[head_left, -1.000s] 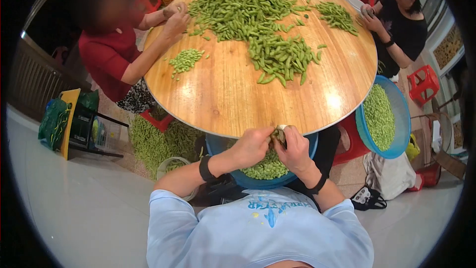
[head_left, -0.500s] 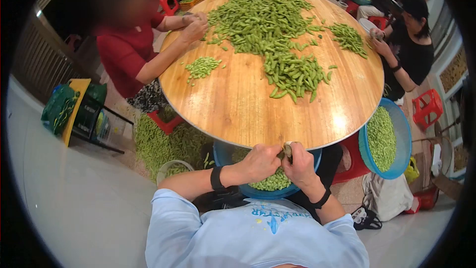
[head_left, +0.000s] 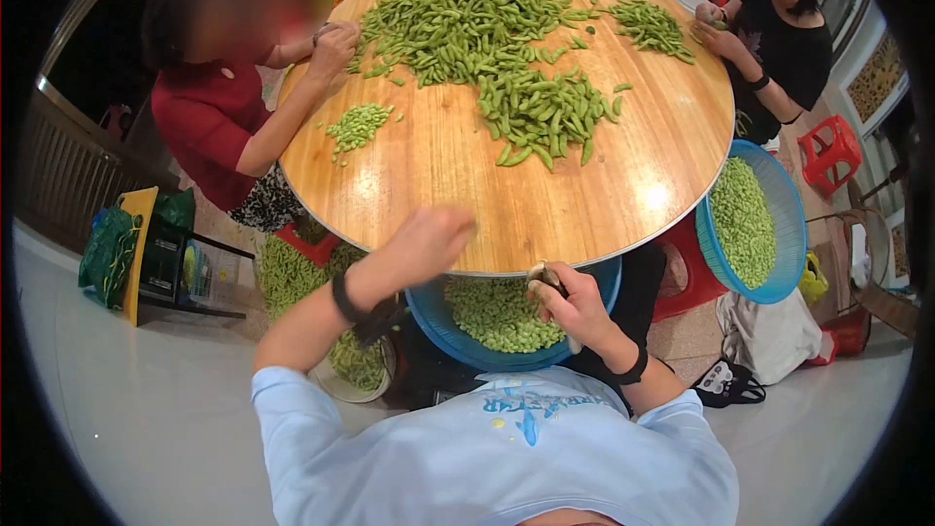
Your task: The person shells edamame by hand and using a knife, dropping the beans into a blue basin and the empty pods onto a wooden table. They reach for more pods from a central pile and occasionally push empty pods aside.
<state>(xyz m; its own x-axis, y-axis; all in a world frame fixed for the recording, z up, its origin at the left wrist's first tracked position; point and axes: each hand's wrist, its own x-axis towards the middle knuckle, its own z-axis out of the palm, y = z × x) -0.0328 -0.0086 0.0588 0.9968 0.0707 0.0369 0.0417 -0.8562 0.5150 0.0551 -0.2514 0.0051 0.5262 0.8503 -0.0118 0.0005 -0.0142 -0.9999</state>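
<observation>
My left hand [head_left: 438, 239] is raised over the near left edge of the round wooden table [head_left: 409, 175], its fingers smeared by motion. Closer to me, my right hand [head_left: 577, 310] is closed on a small tan-and-dark object [head_left: 543, 279], whose exact kind I cannot tell. Below that hand sits a blue basket [head_left: 429, 336] of shelled green beans [head_left: 502, 317], tucked under the table's edge. Green soybean pods [head_left: 545, 112] lie in a heap on the tabletop, spreading toward me from a larger pile [head_left: 458, 19] at the far side.
Shelled beans [head_left: 357, 127] form a small pile at the table's left, near a person in red [head_left: 209, 122]. Another person in black [head_left: 794, 44] works at the right. A second blue basket [head_left: 789, 224] of beans stands right; a white bucket [head_left: 390, 370] with husks stands left.
My left hand has parted from my right and swung up and left. My right hand stays near the table's edge with the small object. The whole view has shifted slightly.
</observation>
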